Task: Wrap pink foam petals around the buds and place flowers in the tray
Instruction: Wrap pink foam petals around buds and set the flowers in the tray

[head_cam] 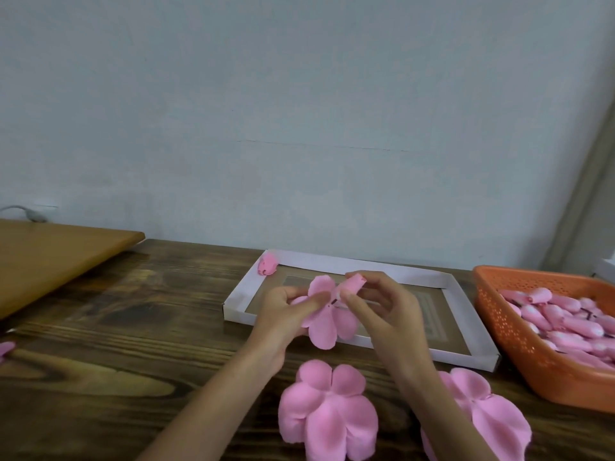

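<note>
My left hand [286,314] pinches a pink foam petal piece [327,322] above the near edge of the white cardboard tray [349,262]. My right hand [379,309] holds a pink bud [352,283] by its dark stem, and the stem's end meets the middle of the petal piece. One finished pink flower [267,265] lies in the tray's far left corner. Two more petal pieces lie flat on the wooden table in front of me, one in the middle [327,410] and one [489,417] partly under my right forearm.
An orange perforated basket [519,344] full of several pink buds [572,324] stands at the right. A lighter wooden board [50,257] lies at the far left. A pink scrap [5,351] shows at the left edge. A pale wall rises behind the table.
</note>
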The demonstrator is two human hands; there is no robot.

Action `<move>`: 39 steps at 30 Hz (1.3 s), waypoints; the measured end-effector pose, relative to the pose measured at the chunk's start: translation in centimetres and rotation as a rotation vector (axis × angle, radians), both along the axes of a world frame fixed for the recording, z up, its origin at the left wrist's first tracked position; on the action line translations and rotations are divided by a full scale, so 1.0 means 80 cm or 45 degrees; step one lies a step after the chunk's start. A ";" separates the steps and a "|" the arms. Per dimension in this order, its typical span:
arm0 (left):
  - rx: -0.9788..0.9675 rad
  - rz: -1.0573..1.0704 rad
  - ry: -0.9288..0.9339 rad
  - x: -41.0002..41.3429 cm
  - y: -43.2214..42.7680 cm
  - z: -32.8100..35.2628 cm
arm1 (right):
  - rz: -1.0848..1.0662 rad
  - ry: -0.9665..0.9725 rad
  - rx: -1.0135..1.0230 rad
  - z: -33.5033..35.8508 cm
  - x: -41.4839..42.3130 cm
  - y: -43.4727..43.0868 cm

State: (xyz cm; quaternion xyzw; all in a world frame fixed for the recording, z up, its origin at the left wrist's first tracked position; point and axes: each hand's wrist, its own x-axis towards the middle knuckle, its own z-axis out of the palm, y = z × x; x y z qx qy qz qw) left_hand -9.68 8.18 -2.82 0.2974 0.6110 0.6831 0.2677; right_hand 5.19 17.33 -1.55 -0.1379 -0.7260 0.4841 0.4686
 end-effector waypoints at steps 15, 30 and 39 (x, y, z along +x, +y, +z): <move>-0.025 0.001 0.146 0.008 -0.005 0.010 | -0.144 -0.117 0.192 -0.006 0.001 -0.002; 0.160 0.024 0.610 0.009 -0.001 0.010 | -0.302 -0.190 0.328 -0.005 0.002 -0.007; 0.267 0.119 0.482 0.015 -0.001 0.010 | -0.207 -0.167 0.313 -0.002 0.002 -0.013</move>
